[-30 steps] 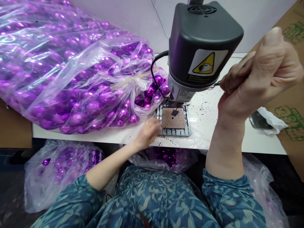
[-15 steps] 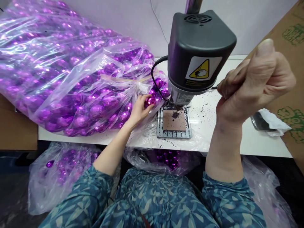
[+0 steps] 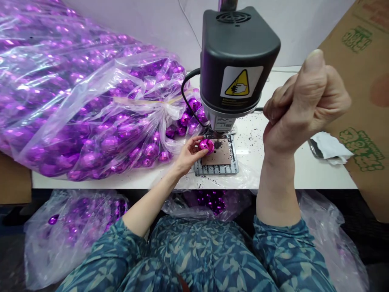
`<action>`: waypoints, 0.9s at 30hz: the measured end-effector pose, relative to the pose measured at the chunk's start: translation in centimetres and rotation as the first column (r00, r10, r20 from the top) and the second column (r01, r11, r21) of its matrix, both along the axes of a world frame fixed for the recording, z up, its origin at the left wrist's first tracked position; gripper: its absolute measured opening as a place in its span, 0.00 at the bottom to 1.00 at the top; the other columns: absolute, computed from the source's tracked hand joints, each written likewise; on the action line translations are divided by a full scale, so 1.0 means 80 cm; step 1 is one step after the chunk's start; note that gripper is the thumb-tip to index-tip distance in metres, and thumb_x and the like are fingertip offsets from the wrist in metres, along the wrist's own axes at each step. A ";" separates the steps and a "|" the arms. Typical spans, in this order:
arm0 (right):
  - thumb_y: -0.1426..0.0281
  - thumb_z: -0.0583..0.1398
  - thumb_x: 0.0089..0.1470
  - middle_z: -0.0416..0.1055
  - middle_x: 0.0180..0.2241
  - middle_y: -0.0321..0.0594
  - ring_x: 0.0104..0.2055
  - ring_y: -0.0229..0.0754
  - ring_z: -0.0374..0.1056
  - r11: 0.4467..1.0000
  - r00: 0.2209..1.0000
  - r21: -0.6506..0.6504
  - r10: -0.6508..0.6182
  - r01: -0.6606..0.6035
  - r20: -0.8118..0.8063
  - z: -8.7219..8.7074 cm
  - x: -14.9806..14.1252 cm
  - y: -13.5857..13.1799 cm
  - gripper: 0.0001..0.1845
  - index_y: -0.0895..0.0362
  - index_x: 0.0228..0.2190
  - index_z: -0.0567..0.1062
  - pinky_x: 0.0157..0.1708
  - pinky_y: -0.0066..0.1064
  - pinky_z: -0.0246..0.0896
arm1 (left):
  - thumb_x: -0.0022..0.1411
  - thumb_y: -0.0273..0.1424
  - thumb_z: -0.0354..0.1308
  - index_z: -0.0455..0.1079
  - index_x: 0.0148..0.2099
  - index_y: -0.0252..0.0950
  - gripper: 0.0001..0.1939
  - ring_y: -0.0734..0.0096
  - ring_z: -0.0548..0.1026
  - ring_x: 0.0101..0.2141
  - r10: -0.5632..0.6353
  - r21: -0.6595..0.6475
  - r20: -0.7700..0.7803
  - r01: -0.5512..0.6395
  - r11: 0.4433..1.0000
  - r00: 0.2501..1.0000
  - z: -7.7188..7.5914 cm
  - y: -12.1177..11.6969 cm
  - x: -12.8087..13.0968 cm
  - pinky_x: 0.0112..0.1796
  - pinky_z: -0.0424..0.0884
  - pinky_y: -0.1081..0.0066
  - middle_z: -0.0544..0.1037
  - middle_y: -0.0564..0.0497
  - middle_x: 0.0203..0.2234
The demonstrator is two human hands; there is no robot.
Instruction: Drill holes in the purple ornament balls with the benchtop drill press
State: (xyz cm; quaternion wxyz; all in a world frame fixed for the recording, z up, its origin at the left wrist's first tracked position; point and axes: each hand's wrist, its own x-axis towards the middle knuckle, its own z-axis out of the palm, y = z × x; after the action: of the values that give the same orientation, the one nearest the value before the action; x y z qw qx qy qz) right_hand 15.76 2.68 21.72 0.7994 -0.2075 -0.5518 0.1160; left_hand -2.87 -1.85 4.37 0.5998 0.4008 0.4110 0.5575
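Between the thumb and fingers of my left hand (image 3: 189,156) is a shiny purple faceted ball (image 3: 206,146), held over the left part of a brown board (image 3: 217,156). The board lies on the slotted metal base (image 3: 234,164) of a small drill press (image 3: 238,56), below its dark motor head. Dark shavings are scattered on the board. My right hand (image 3: 306,105) is raised to the right of the head, its fingers wrapped round the end of a thin dark lever (image 3: 259,109).
A big clear bag (image 3: 85,101) of purple balls fills the left of the white table (image 3: 273,170). At the right stand a cardboard box (image 3: 361,121) and a dark flat object under white paper (image 3: 331,146). More bagged purple balls (image 3: 75,215) lie below the table edge.
My left hand has moved from the bag's opening, bringing the purple ball over the board. My right hand stays closed on the lever. The whole view has shifted somewhat.
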 end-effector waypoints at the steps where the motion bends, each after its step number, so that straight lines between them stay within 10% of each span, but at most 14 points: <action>1: 0.57 0.59 0.62 0.52 0.13 0.25 0.15 0.19 0.49 1.000 1.000 0.001 0.001 -0.001 0.001 0.000 0.000 0.000 0.29 0.59 0.17 0.57 0.20 0.22 0.44 | 0.54 0.39 0.78 0.71 0.58 0.43 0.32 0.66 0.82 0.41 -0.012 -0.017 0.013 0.013 1.000 1.000 0.000 0.001 -0.002 0.45 0.80 0.63 0.82 0.49 0.46; 8: 0.56 0.60 0.60 0.53 0.13 0.26 0.15 0.21 0.50 1.000 1.000 0.007 0.014 -0.013 -0.023 -0.001 0.000 0.001 0.29 0.59 0.16 0.59 0.20 0.24 0.46 | 0.64 0.52 0.68 0.72 0.51 0.43 0.23 0.62 0.83 0.44 0.015 -0.123 0.277 0.019 0.992 0.961 0.009 0.003 -0.013 0.46 0.81 0.59 0.82 0.48 0.47; 14: 0.57 0.60 0.61 0.52 0.13 0.27 0.15 0.22 0.50 1.000 1.000 0.011 0.020 -0.020 -0.022 -0.001 0.000 0.002 0.29 0.59 0.16 0.58 0.20 0.25 0.45 | 0.56 0.40 0.77 0.72 0.59 0.45 0.31 0.64 0.80 0.50 0.028 -0.033 0.103 -0.025 0.999 0.994 -0.008 0.006 0.001 0.55 0.75 0.60 0.81 0.49 0.49; 27: 0.46 0.56 0.58 0.49 0.14 0.30 0.15 0.30 0.46 0.990 0.992 -0.084 -0.112 0.117 0.061 0.000 -0.003 -0.009 0.32 0.54 0.17 0.53 0.19 0.36 0.45 | 0.56 0.47 0.76 0.68 0.49 0.41 0.28 0.65 0.78 0.47 0.077 0.165 -0.123 -0.056 0.985 0.989 -0.028 0.028 0.029 0.54 0.73 0.59 0.80 0.49 0.44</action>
State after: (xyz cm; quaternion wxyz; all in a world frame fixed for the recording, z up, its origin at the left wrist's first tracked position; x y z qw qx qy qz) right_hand 15.49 1.99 21.74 0.7790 -0.2770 -0.5557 0.0880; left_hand -0.56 0.43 2.17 0.5187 0.4689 0.4157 0.5816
